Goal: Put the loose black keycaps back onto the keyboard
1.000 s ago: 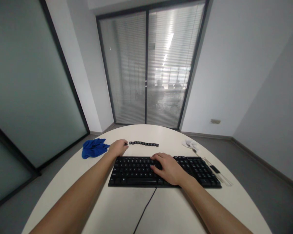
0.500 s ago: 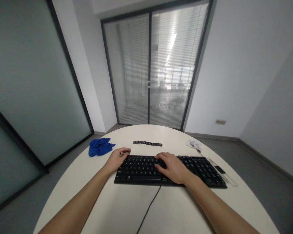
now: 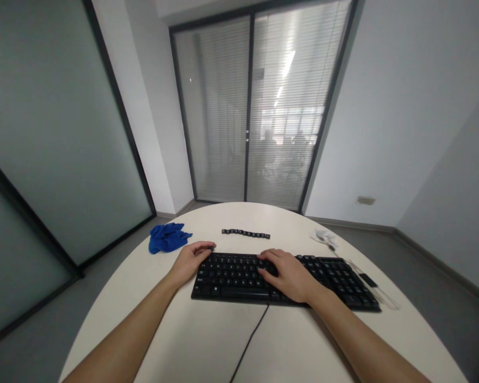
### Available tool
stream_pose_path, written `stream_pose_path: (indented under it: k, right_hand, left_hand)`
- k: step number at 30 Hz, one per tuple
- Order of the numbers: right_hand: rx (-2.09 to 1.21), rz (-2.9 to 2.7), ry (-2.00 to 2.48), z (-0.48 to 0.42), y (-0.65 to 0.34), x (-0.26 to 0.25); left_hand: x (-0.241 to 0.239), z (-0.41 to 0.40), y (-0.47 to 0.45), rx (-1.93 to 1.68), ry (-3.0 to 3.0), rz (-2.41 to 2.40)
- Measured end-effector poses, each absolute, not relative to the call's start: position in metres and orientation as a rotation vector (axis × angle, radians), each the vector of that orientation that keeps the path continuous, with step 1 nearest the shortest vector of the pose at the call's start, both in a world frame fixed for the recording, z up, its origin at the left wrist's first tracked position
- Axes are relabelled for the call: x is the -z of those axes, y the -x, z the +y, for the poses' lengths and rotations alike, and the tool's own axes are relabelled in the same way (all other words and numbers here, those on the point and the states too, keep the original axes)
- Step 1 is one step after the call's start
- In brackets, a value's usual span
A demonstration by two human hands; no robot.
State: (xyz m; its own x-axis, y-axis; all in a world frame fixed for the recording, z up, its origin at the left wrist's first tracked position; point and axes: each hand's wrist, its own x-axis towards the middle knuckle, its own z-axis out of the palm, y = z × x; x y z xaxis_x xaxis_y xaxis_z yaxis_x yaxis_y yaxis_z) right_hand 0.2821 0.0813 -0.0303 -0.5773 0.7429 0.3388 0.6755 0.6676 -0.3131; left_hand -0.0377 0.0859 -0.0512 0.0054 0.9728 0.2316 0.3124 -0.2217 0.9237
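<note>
A black keyboard (image 3: 239,274) lies across the round white table (image 3: 207,340). My left hand (image 3: 189,260) is at the keyboard's far left corner, fingers pinched on a small dark keycap (image 3: 212,248). My right hand (image 3: 289,275) lies on the middle of the keyboard, fingers spread and slightly bent over the keys, holding nothing. A short row of loose black keycaps (image 3: 245,233) sits on the table just beyond the keyboard.
A crumpled blue cloth (image 3: 168,238) lies at the far left of the table. A white crumpled wipe (image 3: 324,236) lies at the far right, and a clear tool with a black part (image 3: 373,284) beside the keyboard's right end. The keyboard cable (image 3: 249,340) runs toward me.
My left hand has drawn back from the left end of the keycap row to the keyboard's far left corner, with a dark keycap at its fingertips. The right hand stays on the keys.
</note>
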Motion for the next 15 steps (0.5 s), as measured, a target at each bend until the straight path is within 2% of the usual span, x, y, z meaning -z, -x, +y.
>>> stream_pose_path:
  k: [15]
  right_hand:
    - [-0.200,-2.442,1.110,0.081,-0.281,0.030]
  left_hand:
    - [0.057,0.087,0.029,-1.090,-1.746,1.372]
